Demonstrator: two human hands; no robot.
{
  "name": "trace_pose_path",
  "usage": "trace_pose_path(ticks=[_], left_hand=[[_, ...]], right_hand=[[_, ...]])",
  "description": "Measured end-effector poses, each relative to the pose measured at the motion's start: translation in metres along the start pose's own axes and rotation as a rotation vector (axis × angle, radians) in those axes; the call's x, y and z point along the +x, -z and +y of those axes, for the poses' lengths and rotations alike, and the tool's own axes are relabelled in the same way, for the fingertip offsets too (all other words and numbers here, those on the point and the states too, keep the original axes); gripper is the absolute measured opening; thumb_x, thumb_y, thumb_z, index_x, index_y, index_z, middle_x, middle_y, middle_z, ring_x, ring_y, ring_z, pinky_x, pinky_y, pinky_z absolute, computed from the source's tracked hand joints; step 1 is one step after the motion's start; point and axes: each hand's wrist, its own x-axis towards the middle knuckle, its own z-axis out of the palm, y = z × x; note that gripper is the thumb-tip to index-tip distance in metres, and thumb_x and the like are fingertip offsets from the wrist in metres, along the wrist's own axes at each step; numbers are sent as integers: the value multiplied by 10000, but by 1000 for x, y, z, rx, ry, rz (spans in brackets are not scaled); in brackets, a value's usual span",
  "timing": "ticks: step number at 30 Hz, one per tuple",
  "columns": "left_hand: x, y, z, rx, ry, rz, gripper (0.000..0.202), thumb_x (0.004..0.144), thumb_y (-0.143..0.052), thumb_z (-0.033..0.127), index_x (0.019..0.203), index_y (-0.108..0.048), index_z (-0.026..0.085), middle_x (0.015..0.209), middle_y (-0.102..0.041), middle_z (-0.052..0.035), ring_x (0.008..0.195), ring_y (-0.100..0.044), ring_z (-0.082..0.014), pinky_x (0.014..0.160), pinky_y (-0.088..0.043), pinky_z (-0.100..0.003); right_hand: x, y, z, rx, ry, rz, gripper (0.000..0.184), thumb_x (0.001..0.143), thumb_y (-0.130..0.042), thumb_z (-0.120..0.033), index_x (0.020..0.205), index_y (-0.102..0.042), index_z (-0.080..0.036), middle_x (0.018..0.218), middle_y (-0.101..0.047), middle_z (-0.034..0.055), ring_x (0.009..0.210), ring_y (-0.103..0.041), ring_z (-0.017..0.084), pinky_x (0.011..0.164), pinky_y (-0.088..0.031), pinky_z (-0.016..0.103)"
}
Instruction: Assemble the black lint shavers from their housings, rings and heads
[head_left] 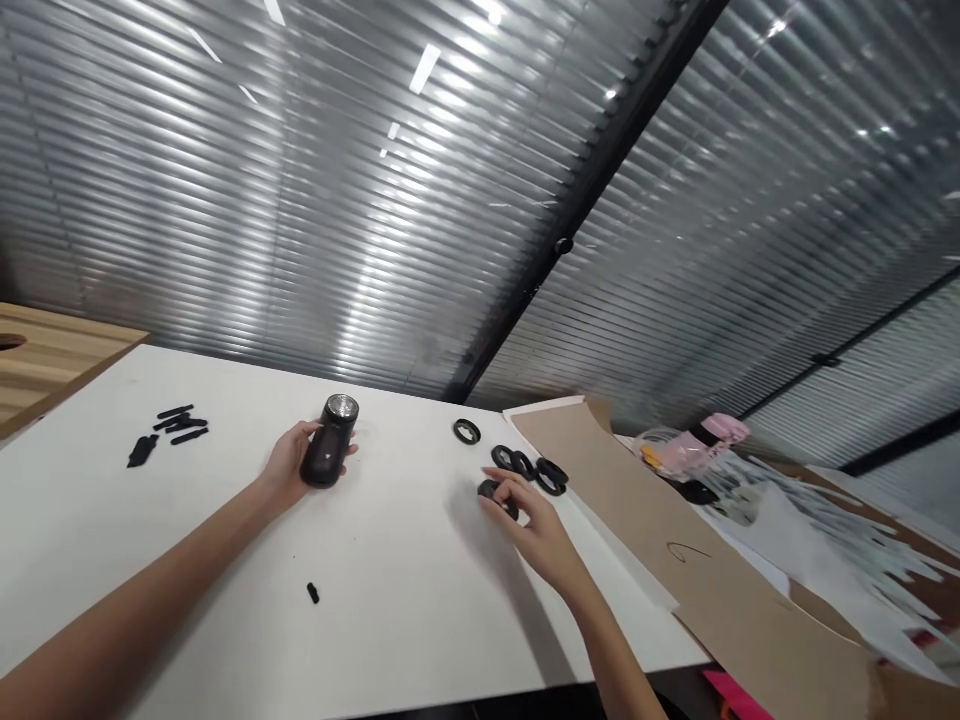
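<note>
My left hand [289,465] is wrapped round a black cylindrical device [328,442] with a silver mesh top, resting on the white table [225,580]. My right hand [529,520] reaches to the right of it, fingertips pinched on a small black ring-shaped part [491,490] on the table. Just beyond lie more black rings [529,468] in a cluster, and a single ring [466,431] farther back.
Several thin black sticks [180,422] and a black piece [141,451] lie at the table's far left. A tiny black part [313,593] sits near me. Brown cardboard [637,500], a pink object [724,428] and white strips crowd the right. Slatted blinds stand behind.
</note>
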Motion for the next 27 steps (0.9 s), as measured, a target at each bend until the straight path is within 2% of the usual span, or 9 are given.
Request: trace_pose_path(ticks=[2,5,8,11,13,16,18,22,27], left_hand=[[3,3,-4,53,8,-31,309,931,-646,277,1192,-655,114,1265,-737,-211,1000,-792,-333,657,-621,-336],[4,6,-11,128,-12,-89,356,910,-770,343,1192,-637,170,1293,-722,-171,1010,-795,-330,704,-639,-340],[3,8,-18,190,-8,-124,488,829,-881,415,1168,-605,198,1165,-740,-148,922,-800,-316,682,-638,-348],[1,10,-22,256,41,-170,660,760,-937,474,1254,-572,232,999,-732,-96,777,-773,-267,632,-623,-349],[-1,11,-24,309,83,-226,751,764,-928,499,1369,-555,256,938,-716,-70,709,-741,-243,613,-611,-351],[-5,10,-24,375,117,-279,771,809,-900,482,1480,-575,284,1014,-722,-85,702,-714,-209,628,-592,-324],[-8,8,-24,377,101,-257,729,843,-875,479,1492,-600,293,1059,-724,-90,706,-698,-186,622,-573,-289],[-14,5,-19,383,105,-193,712,894,-811,541,1526,-583,307,1090,-718,-99,695,-679,-174,578,-559,-259],[-16,5,-6,441,171,-165,780,950,-722,589,1634,-422,364,1151,-700,-114,672,-686,-195,573,-609,-321]], right_hand=[[9,-25,0,214,-36,-41,417,908,-732,-584,757,-579,-227,1286,-712,138,1146,-680,321,872,-572,427],[32,-79,-11,540,-61,-51,475,887,-758,-628,765,-578,-206,1203,-732,123,936,-709,237,754,-609,371],[61,-130,-39,805,-103,-29,488,835,-805,-643,799,-599,-203,1092,-732,85,872,-702,197,732,-627,339],[84,-162,-70,1022,-213,61,538,741,-857,-668,813,-556,-229,917,-723,31,826,-696,182,741,-612,309],[91,-172,-84,1099,-259,79,537,733,-838,-682,878,-542,-257,809,-697,-9,781,-683,176,720,-586,289],[87,-177,-94,1131,-224,16,477,785,-767,-683,968,-593,-279,755,-661,-25,714,-634,177,656,-537,276],[78,-179,-97,1100,-152,-23,443,818,-724,-687,913,-648,-261,782,-652,-6,729,-605,184,659,-519,285],[63,-179,-101,1063,-82,-72,439,877,-664,-690,856,-679,-252,872,-656,10,858,-602,198,808,-524,305],[63,-175,-105,1180,-139,-283,408,852,-677,-624,1019,-694,-252,1016,-668,33,919,-612,208,588,-461,239]])
